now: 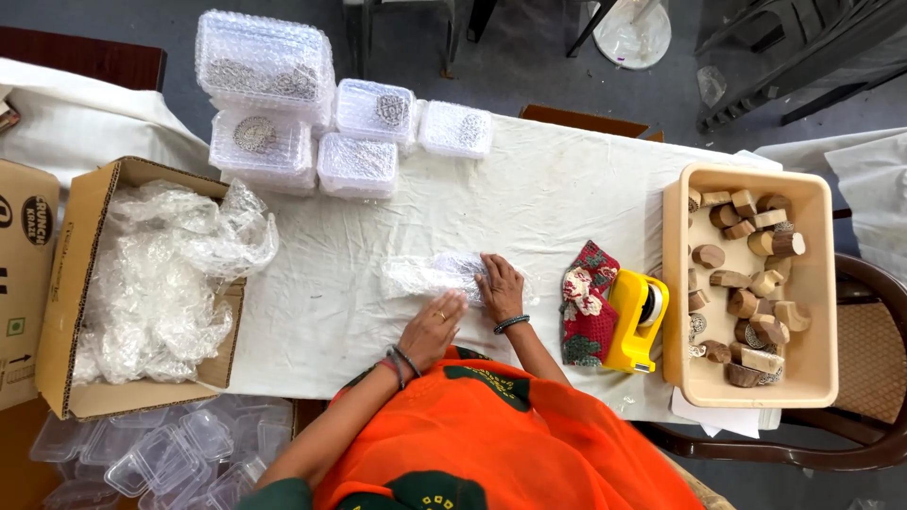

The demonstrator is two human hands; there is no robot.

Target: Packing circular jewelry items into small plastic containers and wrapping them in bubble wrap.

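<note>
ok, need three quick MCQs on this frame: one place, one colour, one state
1. Where does the tape dispenser sit?
A. Between the patterned cloth and the beige tub
B. Inside the cardboard box
C. On the stacked clear containers

2. What colour is the tape dispenser?
A. Blue
B. Yellow
C. White

3. What are the hands doing?
A. Lifting the tub
B. Hanging off the table
C. Both pressed flat on a bubble wrap bundle

Answers: 1 A, it lies right of the cloth and left of the tub. 2 B, its body is plainly yellow. 3 C, the left hand and right hand lie on the wrap atop the white table cover.
</note>
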